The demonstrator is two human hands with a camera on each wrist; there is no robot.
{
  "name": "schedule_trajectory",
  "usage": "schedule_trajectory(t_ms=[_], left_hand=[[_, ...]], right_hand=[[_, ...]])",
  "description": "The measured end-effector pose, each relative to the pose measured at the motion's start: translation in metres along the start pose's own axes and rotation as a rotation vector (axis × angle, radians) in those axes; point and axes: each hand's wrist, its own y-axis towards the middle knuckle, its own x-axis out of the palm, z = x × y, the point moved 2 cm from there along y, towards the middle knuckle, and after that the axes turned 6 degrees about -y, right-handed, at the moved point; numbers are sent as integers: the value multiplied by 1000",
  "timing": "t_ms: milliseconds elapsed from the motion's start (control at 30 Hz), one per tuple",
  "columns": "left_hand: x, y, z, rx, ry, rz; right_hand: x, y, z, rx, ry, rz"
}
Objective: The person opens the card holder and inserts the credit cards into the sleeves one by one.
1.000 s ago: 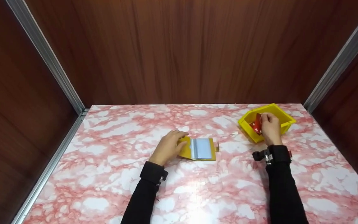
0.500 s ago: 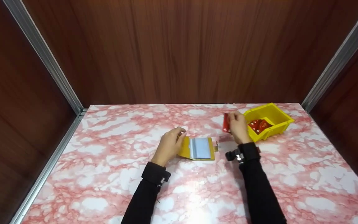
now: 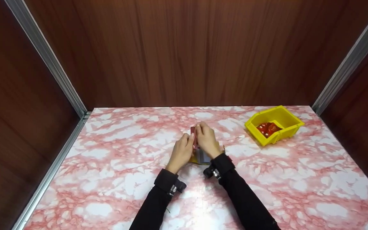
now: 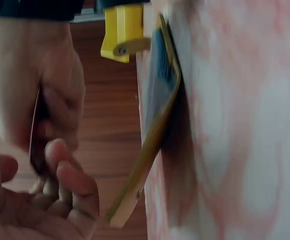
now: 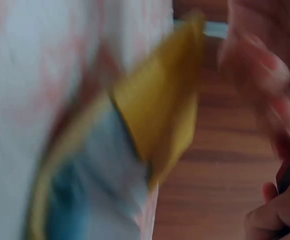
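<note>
A thin red card (image 3: 193, 130) is pinched between the fingers and thumb of my right hand (image 3: 207, 140), above a yellow card holder (image 3: 195, 159). My left hand (image 3: 180, 152) has come right up to the card from the left. In the left wrist view, its half-curled fingers (image 4: 80, 182) are at the card's end, its thumb apart from them. The card holder lies spread on the table, its clear sleeves (image 4: 160, 65) showing and one yellow cover flap (image 5: 160, 110) tilted up, clear of both hands. In the head view the hands hide much of it.
A yellow bin (image 3: 289, 127) stands at the back right, with several red cards (image 3: 268, 129) inside. The marbled red-and-white table (image 3: 113, 185) is enclosed by brown wood-grain panels (image 3: 171, 54) at the back and sides.
My right hand has carried the red card leftward from the bin to over the card holder. The left hand has let go of the cover flap and moved slightly right, toward the card.
</note>
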Motion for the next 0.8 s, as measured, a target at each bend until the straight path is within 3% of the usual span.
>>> schedule_trajectory(t_ms=[100,233,333,567,800], left_hand=[[5,-1,-3,-12,-16,66],[7,0,-6,21,11,159],[6,0,-6,45,35,188],[-1,1,-6,82,72,232],[-10,2,-6,50,41,267]], right_hand=[[8,-5,-4,-25,-19,1],[13,-8,-8,-41,-31,-11],[12,-10,-8,-35,-1,-35],[-8,-7,6,32,42,-77],[-43,-4,25,104,154,-87]])
